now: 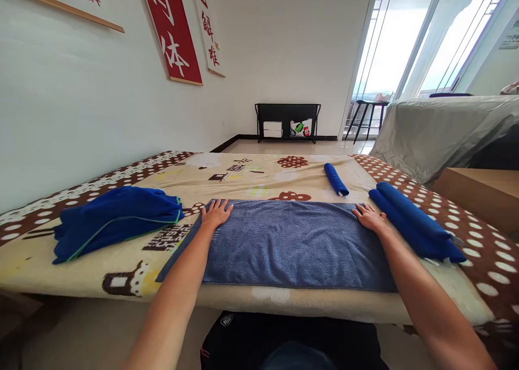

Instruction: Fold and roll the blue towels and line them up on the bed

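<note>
A grey-blue towel (pixel 292 245) lies spread flat across the near part of a patterned blanket (pixel 259 297). My left hand (pixel 217 214) rests palm down on the towel's far left corner, fingers spread. On its far right corner lies my right hand (pixel 370 217), also flat with fingers apart. Left of the towel is a loose heap of bright blue cloth (pixel 117 218) with green edging. Beside my right hand are rolled blue cloths (pixel 417 221), and a smaller blue roll (pixel 335 179) sits farther back.
A black rack (pixel 287 113) stands against the far wall. Plastic sheeting (pixel 438 132) covers something at the right, near a cardboard box (pixel 482 194). A dark stool (pixel 368 116) stands by the window. Scrolls (pixel 174 29) hang on the left wall.
</note>
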Motion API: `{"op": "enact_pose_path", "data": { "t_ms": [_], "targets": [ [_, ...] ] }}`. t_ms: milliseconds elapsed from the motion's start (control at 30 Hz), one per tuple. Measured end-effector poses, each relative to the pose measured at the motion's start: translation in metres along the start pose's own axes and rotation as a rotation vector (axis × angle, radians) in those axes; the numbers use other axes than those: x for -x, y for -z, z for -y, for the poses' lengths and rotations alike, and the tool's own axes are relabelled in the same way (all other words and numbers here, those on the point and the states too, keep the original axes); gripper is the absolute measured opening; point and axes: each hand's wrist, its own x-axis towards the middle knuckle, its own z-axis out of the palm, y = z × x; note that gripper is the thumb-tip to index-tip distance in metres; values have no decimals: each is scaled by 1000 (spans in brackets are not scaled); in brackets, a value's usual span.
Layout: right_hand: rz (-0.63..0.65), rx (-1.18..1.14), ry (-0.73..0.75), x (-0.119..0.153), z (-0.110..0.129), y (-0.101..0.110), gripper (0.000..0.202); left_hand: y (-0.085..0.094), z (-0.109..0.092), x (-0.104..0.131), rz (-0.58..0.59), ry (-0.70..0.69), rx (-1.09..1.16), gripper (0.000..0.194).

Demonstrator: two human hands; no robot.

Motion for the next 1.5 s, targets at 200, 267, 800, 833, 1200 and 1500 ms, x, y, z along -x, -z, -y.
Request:
{"op": "enact_pose_path", "data": {
  "t_ms": [200,267,800,833,1200,1500],
  "targets": [
    [-91,-4,12,11,40,12,63,7,-41,13,-93,-92,7,61],
    [-79,-31,139,15,68,10,61,6,-66,20,-93,-239,23,56],
    [-18,-119,428,23,71,10,60,9,-101,45,-49,-435,85,49],
    [-19,-114,430,23,70,10,61,13,-109,55,-58,-497,90,49],
    [43,-7,455,33,76,16,64,6,-244,178,-189,-1207,134,36],
    [115,-19,373,25,83,19,65,-7,-242,182,-226,-1191,81,19]
  ]
}}
